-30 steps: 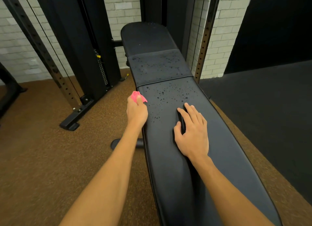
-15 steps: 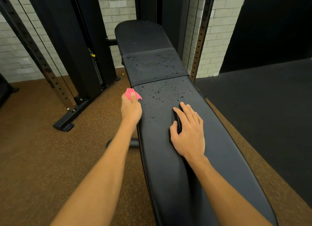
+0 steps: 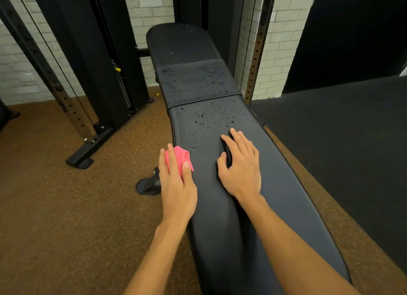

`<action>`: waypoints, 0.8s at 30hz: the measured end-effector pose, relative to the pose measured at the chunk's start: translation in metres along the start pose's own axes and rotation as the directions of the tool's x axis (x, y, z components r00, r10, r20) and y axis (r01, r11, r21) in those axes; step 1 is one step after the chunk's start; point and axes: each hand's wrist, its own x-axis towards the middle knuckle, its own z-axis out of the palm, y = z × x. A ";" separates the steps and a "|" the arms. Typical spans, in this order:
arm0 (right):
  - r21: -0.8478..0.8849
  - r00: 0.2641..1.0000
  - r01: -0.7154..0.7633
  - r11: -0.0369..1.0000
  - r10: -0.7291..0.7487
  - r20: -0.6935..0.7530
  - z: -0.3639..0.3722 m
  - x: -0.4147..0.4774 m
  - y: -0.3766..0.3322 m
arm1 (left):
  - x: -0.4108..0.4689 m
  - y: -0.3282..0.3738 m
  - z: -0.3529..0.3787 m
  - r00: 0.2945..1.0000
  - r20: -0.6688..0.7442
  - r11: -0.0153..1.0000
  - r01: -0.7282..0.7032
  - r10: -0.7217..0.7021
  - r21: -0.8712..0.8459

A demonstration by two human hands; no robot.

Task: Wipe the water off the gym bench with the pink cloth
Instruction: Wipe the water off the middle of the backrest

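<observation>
Tabletop: a long black padded gym-bench tabletop [image 3: 259,239] runs from the near edge away toward the wall, in three cushioned sections.
Right hand: the right hand [image 3: 241,169] lies flat on the middle of the tabletop's nearest section, fingers straight and slightly spread, holding nothing.
Left hand: the left hand [image 3: 176,184] sits at the tabletop's left edge, level with the right hand, with thumb and forefinger pinching the cloth.
Cloth: the bunched bright pink cloth [image 3: 179,159] rests on the tabletop's left rim, under the left fingertips.
Water: clear water drops [image 3: 209,121] dot the tabletop just beyond both hands and on the middle section.
Foot: a round black bench foot [image 3: 146,184] shows left of the tabletop, beside the left hand.
Floor: brown speckled rubber floor [image 3: 66,206] lies left of the tabletop, a black mat [image 3: 341,129] to its right.
Rack: a black steel rack [image 3: 105,70] stands left of the tabletop's far end.
Wall: a white brick wall [image 3: 149,6] rises behind the tabletop.
</observation>
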 end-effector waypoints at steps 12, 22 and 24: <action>-0.060 0.987 0.142 0.988 -0.137 0.090 -0.014 0.008 0.027 | 0.011 0.009 -0.009 0.982 -0.046 0.964 -0.170 0.183 0.203; -0.029 0.991 0.128 0.991 -0.127 0.051 -0.010 0.005 0.029 | 0.004 0.000 -0.023 0.957 -0.002 0.915 -0.278 0.291 0.292; -0.019 0.991 0.121 0.992 -0.120 0.055 -0.011 0.006 0.031 | 0.029 0.008 -0.018 0.962 -0.030 0.926 -0.253 0.272 0.281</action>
